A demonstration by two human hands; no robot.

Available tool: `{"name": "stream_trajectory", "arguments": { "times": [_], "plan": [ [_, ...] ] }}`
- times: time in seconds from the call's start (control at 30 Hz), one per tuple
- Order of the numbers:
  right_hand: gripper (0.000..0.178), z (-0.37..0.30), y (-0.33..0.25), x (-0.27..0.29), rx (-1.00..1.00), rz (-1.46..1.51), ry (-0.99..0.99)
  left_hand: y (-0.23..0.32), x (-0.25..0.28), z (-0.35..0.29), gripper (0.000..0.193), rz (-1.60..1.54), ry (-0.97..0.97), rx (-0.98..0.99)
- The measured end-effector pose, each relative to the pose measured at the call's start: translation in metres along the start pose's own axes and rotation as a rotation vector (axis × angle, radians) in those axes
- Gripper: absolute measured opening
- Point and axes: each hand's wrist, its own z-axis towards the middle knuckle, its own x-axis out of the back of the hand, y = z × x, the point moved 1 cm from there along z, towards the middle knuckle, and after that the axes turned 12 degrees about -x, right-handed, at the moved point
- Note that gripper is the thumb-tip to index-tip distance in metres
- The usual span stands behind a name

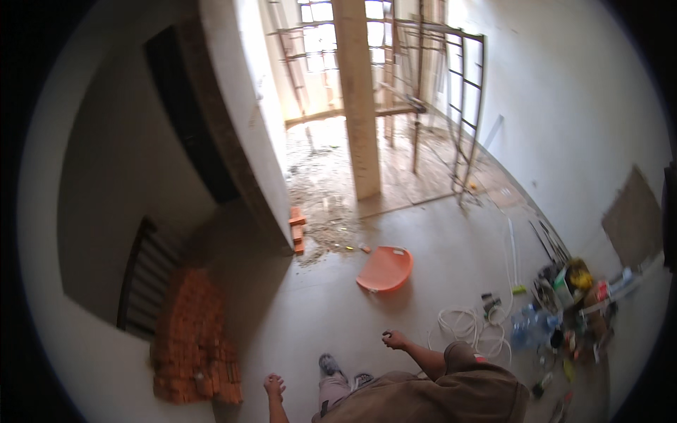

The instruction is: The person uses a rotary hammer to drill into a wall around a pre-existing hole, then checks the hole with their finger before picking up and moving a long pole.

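Observation:
My left hand [274, 385] hangs low beside my left leg, its fingers loosely bent and a little apart, with nothing visible in it. In front of my body is my right hand [395, 340], fingers curled in. A dark spot shows at its fingertips, too small to name. Neither hand touches anything around it. Farther ahead on the floor sits an orange plastic basin [385, 268], tilted up on one side, nearest to my right hand. A large stack of red bricks [192, 345] stands to the left of my left hand.
A few bricks [297, 229] lie by the wall corner, near scattered rubble [328, 204]. Beyond are a wooden post [356, 106] and metal scaffolding [462, 106]. At right lie a coiled white hose [458, 324], clear water bottles [532, 326] and mixed tools. A dark railing [144, 278] stands left.

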Motion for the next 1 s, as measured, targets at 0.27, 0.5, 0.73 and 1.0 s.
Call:
{"name": "stream_trajectory", "arguments": {
  "times": [0.27,0.5,0.73,1.0],
  "plan": [
    [0.032,-0.007,0.131,-0.005,-0.44,0.168,0.312,0.015,-0.06,0.095,0.024,0.455,-0.429,0.119],
    [0.034,-0.088,0.152,-0.029,-0.649,0.481,0.435,0.083,-0.157,0.206,0.034,0.555,-0.525,0.146],
    [0.03,-0.082,0.005,-0.038,-0.771,0.568,0.297,0.209,-0.347,0.282,0.037,0.379,-0.713,-0.018],
    [0.035,0.08,-0.031,0.032,-0.652,0.538,0.252,0.291,-0.517,0.327,0.034,0.719,-1.014,-0.139]
  ]
}}
